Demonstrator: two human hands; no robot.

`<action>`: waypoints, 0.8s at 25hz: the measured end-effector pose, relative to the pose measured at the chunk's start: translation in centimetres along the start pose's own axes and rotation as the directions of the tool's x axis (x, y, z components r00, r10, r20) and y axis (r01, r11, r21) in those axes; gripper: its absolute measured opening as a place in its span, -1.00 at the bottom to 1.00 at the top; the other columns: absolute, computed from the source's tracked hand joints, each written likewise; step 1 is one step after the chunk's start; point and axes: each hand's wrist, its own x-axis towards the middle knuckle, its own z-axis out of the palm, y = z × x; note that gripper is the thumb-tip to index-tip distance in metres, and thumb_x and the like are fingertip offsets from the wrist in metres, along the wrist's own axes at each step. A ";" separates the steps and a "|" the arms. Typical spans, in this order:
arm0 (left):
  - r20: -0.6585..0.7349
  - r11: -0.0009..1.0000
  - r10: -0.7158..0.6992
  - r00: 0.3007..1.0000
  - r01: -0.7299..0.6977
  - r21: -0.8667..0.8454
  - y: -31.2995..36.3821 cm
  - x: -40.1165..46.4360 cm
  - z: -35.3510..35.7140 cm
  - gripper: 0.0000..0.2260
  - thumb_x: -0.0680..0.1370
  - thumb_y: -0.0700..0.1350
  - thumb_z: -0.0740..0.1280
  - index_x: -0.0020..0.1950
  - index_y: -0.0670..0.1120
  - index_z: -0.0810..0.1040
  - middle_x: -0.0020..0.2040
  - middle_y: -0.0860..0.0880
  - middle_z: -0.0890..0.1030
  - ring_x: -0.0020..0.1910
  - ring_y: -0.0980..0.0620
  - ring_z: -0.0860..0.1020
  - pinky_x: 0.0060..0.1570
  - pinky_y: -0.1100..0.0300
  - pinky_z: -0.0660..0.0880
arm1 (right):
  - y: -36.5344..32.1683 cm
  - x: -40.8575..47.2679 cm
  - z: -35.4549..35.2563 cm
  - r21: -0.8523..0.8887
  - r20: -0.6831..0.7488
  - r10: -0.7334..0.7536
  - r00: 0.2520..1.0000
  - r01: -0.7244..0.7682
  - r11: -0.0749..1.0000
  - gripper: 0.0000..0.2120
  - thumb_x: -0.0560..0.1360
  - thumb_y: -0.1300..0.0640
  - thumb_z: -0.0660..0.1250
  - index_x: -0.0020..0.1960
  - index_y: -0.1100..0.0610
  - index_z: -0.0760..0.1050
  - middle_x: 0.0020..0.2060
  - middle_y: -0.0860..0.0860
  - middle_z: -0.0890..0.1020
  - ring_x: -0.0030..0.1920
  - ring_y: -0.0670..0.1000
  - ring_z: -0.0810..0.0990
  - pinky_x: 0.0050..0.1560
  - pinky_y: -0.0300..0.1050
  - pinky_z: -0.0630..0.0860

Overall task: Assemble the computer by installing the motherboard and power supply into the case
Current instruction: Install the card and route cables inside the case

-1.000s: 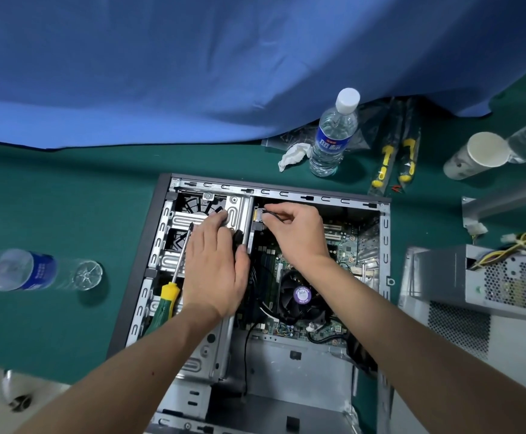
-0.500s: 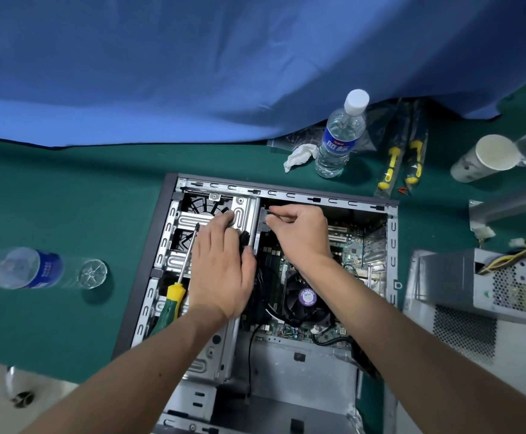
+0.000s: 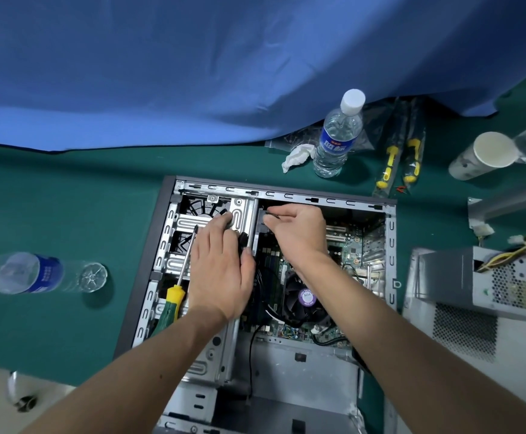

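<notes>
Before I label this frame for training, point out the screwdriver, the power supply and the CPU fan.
screwdriver (image 3: pixel 174 300): head view, on the yellow collar of its handle.
power supply (image 3: pixel 443 277): head view, on its plain grey side panel.
CPU fan (image 3: pixel 306 297): head view, on the purple hub sticker.

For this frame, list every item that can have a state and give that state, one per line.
Grey metal computer case: lying flat, side open.
Green motherboard with black fan: inside case.
Grey perforated power supply: outside case, on table.
Yellow-green screwdriver: resting on drive cage, unheld.
Upright clear water bottle: capped.
Lying clear water bottle: on its side.
Left hand: flat on cage.
Right hand: pinching a small dark part.
</notes>
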 end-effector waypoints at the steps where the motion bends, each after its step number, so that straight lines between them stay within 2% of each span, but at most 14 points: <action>1: 0.004 1.000 -0.003 1.000 0.003 0.001 0.1 -0.1 0.0 -0.80 0.62 0.01 0.05 0.01 -0.09 0.35 0.37 -0.10 0.35 0.38 -0.08 0.30 0.42 0.01 0.18 | -0.1 0.0 -0.4 -0.022 0.045 -0.024 0.999 0.025 0.999 -0.87 0.45 0.13 0.49 -0.02 -0.03 0.69 -0.18 -0.17 0.69 -0.14 -0.24 0.65 -0.05 -0.32 0.54; 3: 0.004 1.000 -0.003 1.000 0.003 0.000 0.1 0.1 -0.1 -0.79 0.62 0.01 0.04 0.00 -0.09 0.35 0.38 -0.10 0.35 0.39 -0.08 0.29 0.43 0.01 0.17 | -0.3 0.1 -1.5 -0.099 0.159 -0.098 0.982 0.114 0.989 -0.78 0.48 0.14 0.46 0.11 -0.01 0.65 -0.11 -0.11 0.70 -0.08 -0.19 0.64 0.08 -0.22 0.55; 5: 0.007 1.000 0.001 1.000 -0.001 -0.001 0.0 0.3 -0.3 -0.79 0.62 0.01 0.04 -0.01 -0.10 0.35 0.38 -0.10 0.34 0.40 -0.09 0.28 0.42 -0.01 0.18 | -0.5 0.0 -2.5 -0.247 0.221 -0.189 0.957 0.243 0.938 -0.71 0.50 0.13 0.44 0.21 -0.01 0.60 -0.14 -0.11 0.69 -0.12 -0.11 0.63 0.06 -0.17 0.55; 6: 0.013 1.000 -0.001 1.000 0.001 0.000 -0.1 0.2 -0.3 -0.78 0.62 0.01 0.04 -0.01 -0.10 0.36 0.38 -0.11 0.34 0.40 -0.09 0.28 0.42 -0.01 0.18 | -0.5 -0.3 -3.0 -0.341 0.239 -0.245 0.939 0.318 0.885 -0.71 0.51 0.11 0.43 0.23 0.00 0.57 -0.14 -0.11 0.67 -0.13 -0.08 0.62 0.04 -0.14 0.55; 8: 0.020 1.000 -0.005 1.000 0.005 -0.004 -0.1 -0.2 -0.3 -0.78 0.62 0.01 0.04 0.00 -0.11 0.36 0.38 -0.10 0.34 0.39 -0.09 0.28 0.42 -0.01 0.18 | -0.5 -0.9 -4.4 -0.545 0.304 -0.379 0.874 0.486 0.683 -0.75 0.55 0.10 0.38 0.22 0.01 0.52 -0.13 -0.11 0.63 -0.13 -0.04 0.61 -0.02 -0.07 0.55; 9: 0.021 1.000 -0.002 1.000 0.002 -0.005 0.0 -0.4 -0.3 -0.78 0.62 0.01 0.05 0.00 -0.11 0.36 0.38 -0.11 0.34 0.39 -0.09 0.28 0.42 -0.01 0.18 | -0.5 -1.1 -5.3 -0.586 0.333 -0.424 0.842 0.537 0.607 -0.78 0.57 0.09 0.35 0.20 0.01 0.47 -0.16 -0.13 0.61 -0.16 -0.05 0.59 -0.07 -0.05 0.54; 10: 0.019 1.000 0.003 1.000 -0.003 -0.006 0.1 -0.5 -0.4 -0.79 0.62 0.00 0.05 -0.01 -0.11 0.37 0.38 -0.11 0.34 0.38 -0.09 0.28 0.41 -0.02 0.19 | -0.5 -1.1 -6.0 -0.573 0.346 -0.424 0.837 0.546 0.611 -0.80 0.59 0.08 0.32 0.18 -0.02 0.41 -0.19 -0.15 0.58 -0.23 -0.10 0.56 -0.13 -0.05 0.52; 12: 0.013 1.000 0.010 1.000 -0.010 -0.019 0.3 -0.3 -0.4 -0.78 0.62 0.00 0.06 -0.01 -0.12 0.37 0.37 -0.11 0.34 0.37 -0.09 0.29 0.40 -0.04 0.21 | -0.9 -1.5 -6.8 -0.428 0.390 -0.291 0.873 0.452 0.783 -0.78 0.59 0.03 0.32 0.15 -0.12 0.31 -0.22 -0.14 0.55 -0.34 -0.20 0.52 -0.20 -0.15 0.46; 13: 0.012 1.000 0.009 1.000 -0.009 -0.027 0.3 -0.2 -0.5 -0.78 0.62 0.00 0.06 0.00 -0.13 0.38 0.37 -0.11 0.35 0.37 -0.09 0.29 0.41 -0.05 0.23 | -1.0 -1.7 -6.9 -0.372 0.439 -0.212 0.873 0.392 0.842 -0.74 0.58 0.00 0.33 0.16 -0.17 0.30 -0.21 -0.13 0.54 -0.35 -0.24 0.50 -0.20 -0.19 0.43; 14: 0.012 0.999 0.006 1.000 -0.005 -0.033 0.4 -0.1 -0.5 -0.77 0.62 0.00 0.06 0.00 -0.13 0.38 0.37 -0.11 0.35 0.37 -0.09 0.29 0.41 -0.07 0.24 | -1.1 -1.8 -7.0 -0.366 0.486 -0.156 0.860 0.362 0.857 -0.68 0.56 -0.02 0.37 0.20 -0.20 0.30 -0.19 -0.12 0.53 -0.34 -0.25 0.49 -0.20 -0.22 0.41; 17: 0.010 0.999 0.007 1.000 -0.007 -0.033 0.4 0.0 -0.4 -0.78 0.62 0.00 0.06 -0.01 -0.12 0.38 0.37 -0.11 0.35 0.38 -0.09 0.28 0.42 -0.10 0.24 | -0.8 -1.9 -8.4 -0.495 0.531 -0.056 0.845 0.364 0.789 -0.54 0.55 0.06 0.39 0.34 -0.16 0.27 -0.13 -0.12 0.49 -0.14 -0.16 0.53 -0.13 -0.25 0.41; 20: 0.015 0.999 0.016 1.000 -0.016 -0.028 0.1 0.1 -0.4 -0.78 0.62 0.01 0.06 -0.01 -0.11 0.38 0.37 -0.11 0.35 0.38 -0.08 0.28 0.42 -0.06 0.24 | -0.3 -2.7 -9.6 -0.633 0.505 -0.037 0.862 0.399 0.663 -0.44 0.55 0.25 0.35 0.41 -0.12 0.21 0.07 -0.10 0.44 0.08 -0.08 0.47 0.01 -0.16 0.42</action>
